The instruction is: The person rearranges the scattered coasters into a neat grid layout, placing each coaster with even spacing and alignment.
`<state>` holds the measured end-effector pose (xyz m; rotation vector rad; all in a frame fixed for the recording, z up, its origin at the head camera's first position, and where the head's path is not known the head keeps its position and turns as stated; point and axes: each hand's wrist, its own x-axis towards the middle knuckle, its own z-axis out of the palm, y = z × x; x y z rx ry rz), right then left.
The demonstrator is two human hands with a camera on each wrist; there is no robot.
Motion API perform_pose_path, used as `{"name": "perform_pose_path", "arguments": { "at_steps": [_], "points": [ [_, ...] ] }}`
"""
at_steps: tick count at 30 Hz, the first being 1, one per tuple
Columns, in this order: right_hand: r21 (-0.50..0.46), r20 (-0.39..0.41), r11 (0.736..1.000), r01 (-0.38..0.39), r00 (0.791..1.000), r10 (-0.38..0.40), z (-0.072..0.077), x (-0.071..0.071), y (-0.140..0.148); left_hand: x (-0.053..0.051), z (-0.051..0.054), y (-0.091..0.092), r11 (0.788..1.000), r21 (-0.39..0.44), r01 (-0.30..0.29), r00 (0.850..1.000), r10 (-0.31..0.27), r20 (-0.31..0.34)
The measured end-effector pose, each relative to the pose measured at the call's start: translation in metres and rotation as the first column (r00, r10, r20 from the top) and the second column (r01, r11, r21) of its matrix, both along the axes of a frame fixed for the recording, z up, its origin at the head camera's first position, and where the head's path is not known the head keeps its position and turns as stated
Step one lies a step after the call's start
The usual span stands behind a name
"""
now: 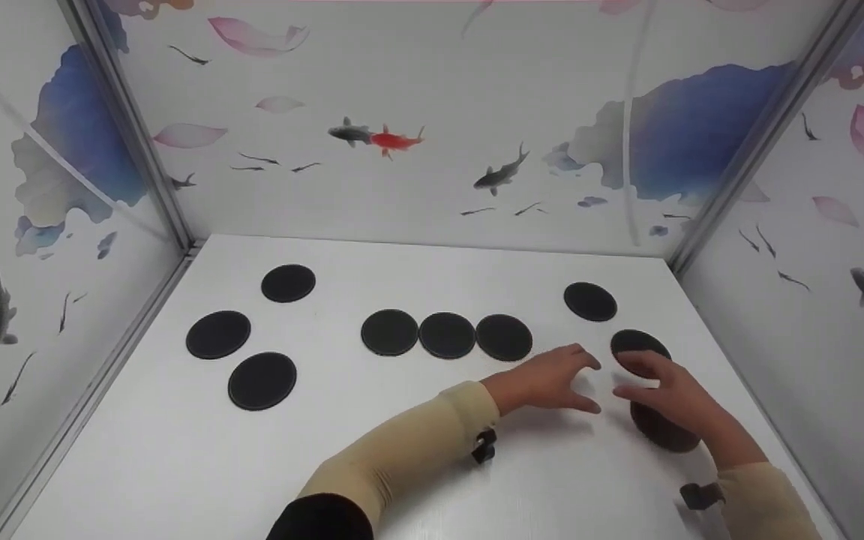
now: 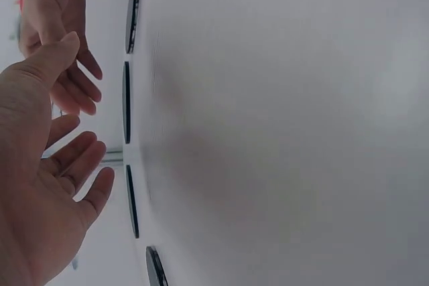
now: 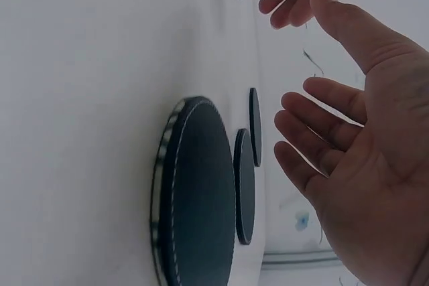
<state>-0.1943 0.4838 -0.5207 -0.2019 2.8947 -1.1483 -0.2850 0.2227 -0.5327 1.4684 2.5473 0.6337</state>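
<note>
My left hand (image 1: 544, 379) hovers above the white table, just right of a row of three black round coasters (image 1: 504, 337) that lie edge to edge. Its thumb and fingers are spread and hold nothing. Facing it, my right hand (image 1: 676, 394) hangs over the right-hand coasters, fingers loosely bent with nothing between them. It partly covers a coaster (image 1: 640, 346) and a nearer coaster (image 1: 664, 435). A third coaster (image 1: 590, 301) lies farther back. Stitching shows along the rim of the near coaster (image 3: 201, 192) in the right wrist view.
Three more black coasters lie apart at the left: a back one (image 1: 288, 283), a left one (image 1: 218, 335) and a front one (image 1: 262, 381). White panels with painted fish and petals enclose the table (image 1: 177, 465) at the back and both sides.
</note>
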Motion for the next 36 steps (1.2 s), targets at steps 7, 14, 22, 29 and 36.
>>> {"name": "perform_pose_path", "arguments": {
  "at_steps": [7, 14, 22, 29, 36],
  "points": [
    [0.015, 0.030, 0.999, 0.037, 0.999, -0.037, -0.005, 0.024, 0.027, 0.013, -0.003, 0.027, 1.000, -0.027, -0.013, 0.999, 0.014, 0.034],
    [0.038, 0.112, 0.996, 0.084, 0.990, -0.088, -0.015, 0.043, 0.045, 0.020, -0.009, 0.047, 0.998, -0.020, -0.052, 0.999, 0.052, 0.013],
    [0.050, 0.190, 0.987, 0.155, 0.968, -0.162, -0.027, 0.058, 0.060, 0.028, -0.018, 0.062, 0.998, 0.000, -0.057, 0.998, 0.057, 0.034],
    [0.059, 0.210, 0.987, 0.151, 0.965, -0.160, -0.026, 0.065, 0.061, 0.036, -0.018, 0.076, 0.998, -0.026, -0.051, 0.996, 0.053, 0.075],
    [0.060, 0.155, 0.992, 0.114, 0.980, -0.122, -0.028, 0.074, 0.060, 0.039, -0.019, 0.089, 0.998, -0.045, -0.039, 0.993, 0.044, 0.112]
  ]
}}
